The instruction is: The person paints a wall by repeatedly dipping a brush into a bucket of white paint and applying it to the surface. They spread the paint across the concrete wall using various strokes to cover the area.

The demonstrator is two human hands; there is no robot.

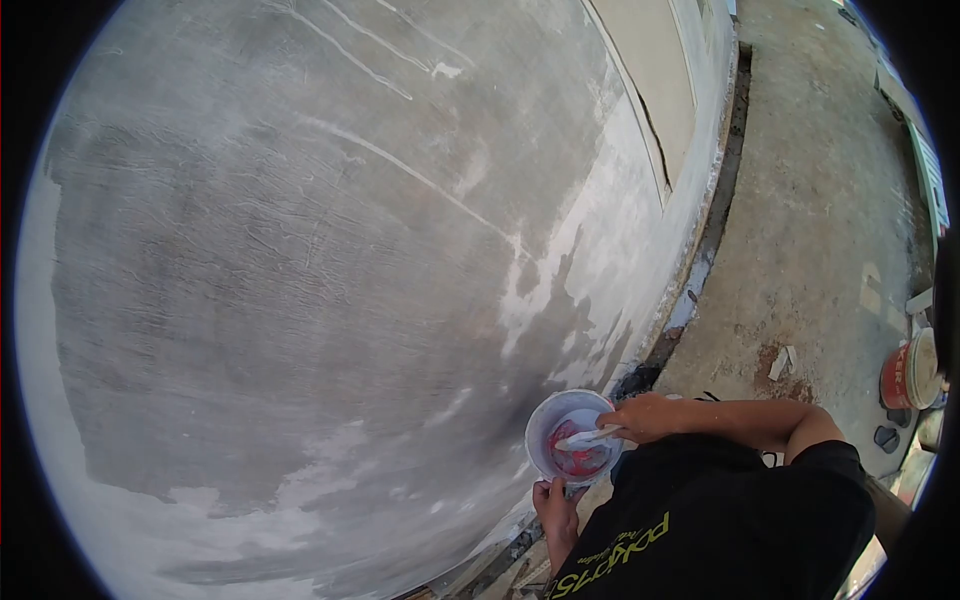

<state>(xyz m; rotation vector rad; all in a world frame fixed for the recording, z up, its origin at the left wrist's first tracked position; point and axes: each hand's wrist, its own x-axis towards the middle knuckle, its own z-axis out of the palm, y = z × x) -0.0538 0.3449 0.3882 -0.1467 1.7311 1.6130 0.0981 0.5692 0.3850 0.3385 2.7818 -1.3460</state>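
Note:
A round bucket (536, 462), pale at the rim with red and whitish patches inside, stands out against the wall near the bottom centre. My left hand (557, 508) grips its lower edge, thumb and fingers at the rim. Over the bucket's right side, my right hand (642, 418) is closed around the handle of a pale tool (590, 438), perhaps a brush, whose whitish end is inside the bucket. The grey wall (250, 270) beside the bucket has darker areas, white patches and thin drip lines.
A narrow gutter (712, 232) runs along the wall's foot, beside a concrete path (790, 180). At the right edge stands a red and white bucket (908, 373), with dark sandals (887, 438) near it. Pale scraps (783, 363) lie on the path. A beige panel (650, 75) is set in the wall.

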